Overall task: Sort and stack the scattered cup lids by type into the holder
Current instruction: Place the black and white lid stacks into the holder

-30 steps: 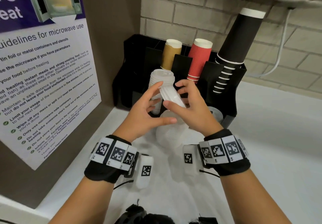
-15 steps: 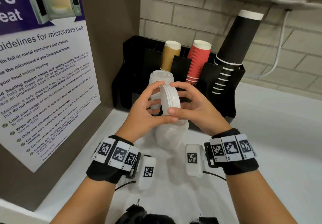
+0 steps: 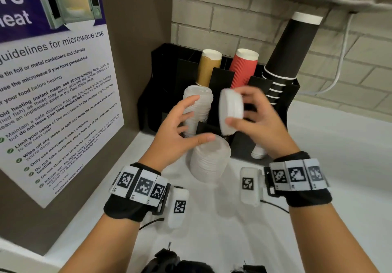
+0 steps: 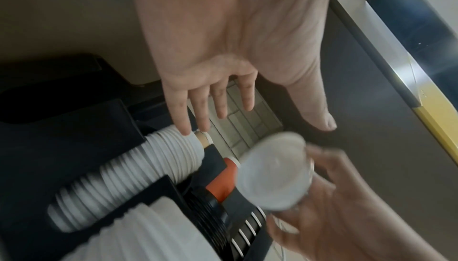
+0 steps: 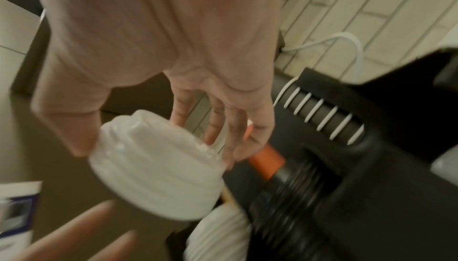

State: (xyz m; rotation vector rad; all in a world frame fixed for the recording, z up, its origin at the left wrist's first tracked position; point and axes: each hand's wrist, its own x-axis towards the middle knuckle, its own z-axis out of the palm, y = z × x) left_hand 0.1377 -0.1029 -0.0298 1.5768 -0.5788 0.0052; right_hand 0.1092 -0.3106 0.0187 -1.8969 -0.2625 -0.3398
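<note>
My right hand [image 3: 246,111] grips a small stack of white cup lids [image 3: 230,111] [image 5: 158,169] [image 4: 275,171], held on edge in front of the black holder [image 3: 148,103]. My left hand [image 3: 186,122] [image 4: 223,108] is spread and empty just left of that stack, its fingertips near a tall white lid stack [image 3: 198,107] [image 4: 128,177] that stands in the holder's left slot. Below both hands a wider white lid stack [image 3: 210,158] leans against the holder's front.
Behind the lids the holder carries a brown cup stack [image 3: 209,66], a red ribbed cup stack [image 3: 244,69] and a tall black cup stack [image 3: 290,47]. A microwave poster [image 3: 53,81] covers the left wall. White cable [image 3: 339,71] hangs right; the white counter [image 3: 328,145] extends right.
Both hands held the small lid stack together; now the left hand has let go and spread open, while the right hand has carried the stack up and to the right.
</note>
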